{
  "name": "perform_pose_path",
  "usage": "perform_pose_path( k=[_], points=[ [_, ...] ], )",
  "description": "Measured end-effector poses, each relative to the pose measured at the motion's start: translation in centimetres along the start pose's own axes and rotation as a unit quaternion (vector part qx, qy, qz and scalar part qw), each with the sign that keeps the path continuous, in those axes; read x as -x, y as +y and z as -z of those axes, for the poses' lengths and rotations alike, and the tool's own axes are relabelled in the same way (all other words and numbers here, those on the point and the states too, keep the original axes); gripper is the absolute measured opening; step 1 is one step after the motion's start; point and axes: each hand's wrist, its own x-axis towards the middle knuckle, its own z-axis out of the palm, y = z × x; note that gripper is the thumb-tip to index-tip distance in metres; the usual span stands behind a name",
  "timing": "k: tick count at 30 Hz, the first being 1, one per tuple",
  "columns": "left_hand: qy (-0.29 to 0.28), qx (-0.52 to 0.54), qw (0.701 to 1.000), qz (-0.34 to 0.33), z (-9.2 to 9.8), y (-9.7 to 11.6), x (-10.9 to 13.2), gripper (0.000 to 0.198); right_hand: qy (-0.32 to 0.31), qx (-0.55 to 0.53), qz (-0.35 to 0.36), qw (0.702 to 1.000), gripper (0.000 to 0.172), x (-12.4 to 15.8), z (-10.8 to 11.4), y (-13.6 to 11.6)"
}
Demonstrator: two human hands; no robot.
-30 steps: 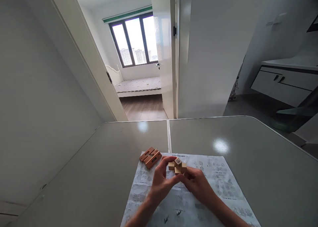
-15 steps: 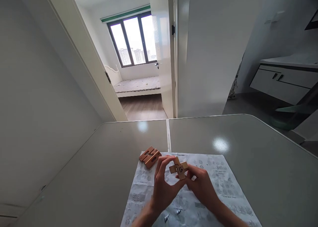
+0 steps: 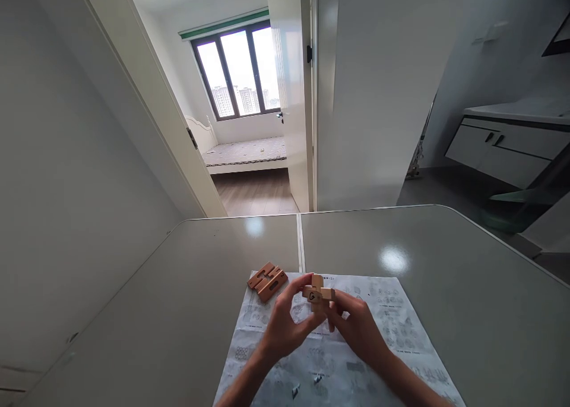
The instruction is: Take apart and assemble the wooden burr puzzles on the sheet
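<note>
A light wooden burr puzzle (image 3: 316,294) of interlocking bars is held up above the printed paper, with a letter like G on one bar. My left hand (image 3: 287,327) grips it from the left, index finger over the top and thumb underneath. From the right, the fingers of my right hand (image 3: 358,327) close on its right and lower parts. Some right fingertips are hidden behind the puzzle. Just beyond my left hand lies a reddish-brown slotted wooden puzzle (image 3: 268,281), resting on the paper's far left corner.
The creased printed sheet (image 3: 383,335) lies on a glossy grey table (image 3: 187,324) with a seam down its middle. Two small shiny bits (image 3: 296,390) sit on the sheet near me. Past the table's far edge stand an open door (image 3: 291,98) and a bed (image 3: 244,154).
The wooden burr puzzle has been turned, so the lettered bar now lies more level and sits further left. My left hand has shifted slightly left and its fingers have closed in.
</note>
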Motion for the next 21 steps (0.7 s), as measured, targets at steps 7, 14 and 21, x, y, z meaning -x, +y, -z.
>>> perform_pose_path(
  k=[7,14,21],
  points=[
    [0.008,-0.041,0.999,0.009,-0.5,-0.1,0.4,0.049,0.032,0.079,0.043,0.995,0.033,0.2,0.0,-0.3],
    [-0.019,-0.121,0.991,-0.055,-0.3,-0.9,1.0,0.063,0.007,0.043,0.079,0.996,0.019,0.0,-0.1,-0.1],
    [-0.054,-0.141,0.986,-0.076,0.2,-1.8,1.2,0.062,-0.165,-0.031,0.017,0.986,0.025,-1.2,2.3,-1.0]
  ],
)
